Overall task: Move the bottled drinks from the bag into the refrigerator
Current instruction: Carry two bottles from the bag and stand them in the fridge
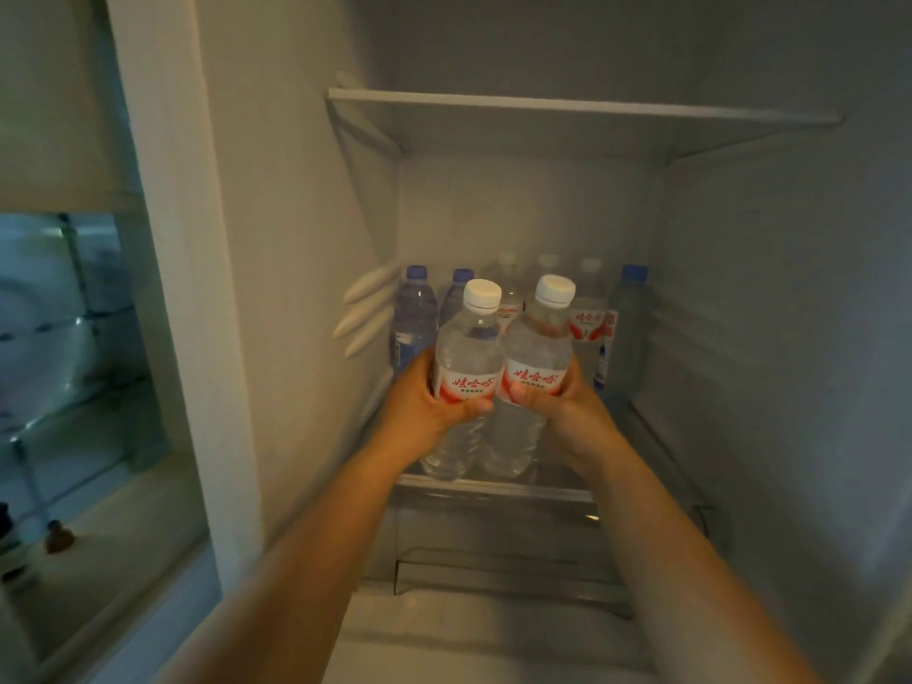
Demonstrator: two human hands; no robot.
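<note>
Two clear water bottles with white caps and red-and-white labels stand side by side at the front of the refrigerator's glass shelf (493, 486). My left hand (424, 407) grips the left bottle (469, 348) around its label. My right hand (567, 402) grips the right bottle (540, 338) the same way. Whether their bases touch the shelf I cannot tell. Behind them stand several more bottles: blue-capped ones at the left (413, 313) and far right (627, 328), white-capped ones (587, 313) in the back row. The bag is out of view.
An upper glass shelf (582, 108) spans the refrigerator above. A clear drawer (508, 570) sits below the bottle shelf. White shelf-rail ridges (367, 313) stick out from the left wall. The open door's racks (74, 387) lie at the far left.
</note>
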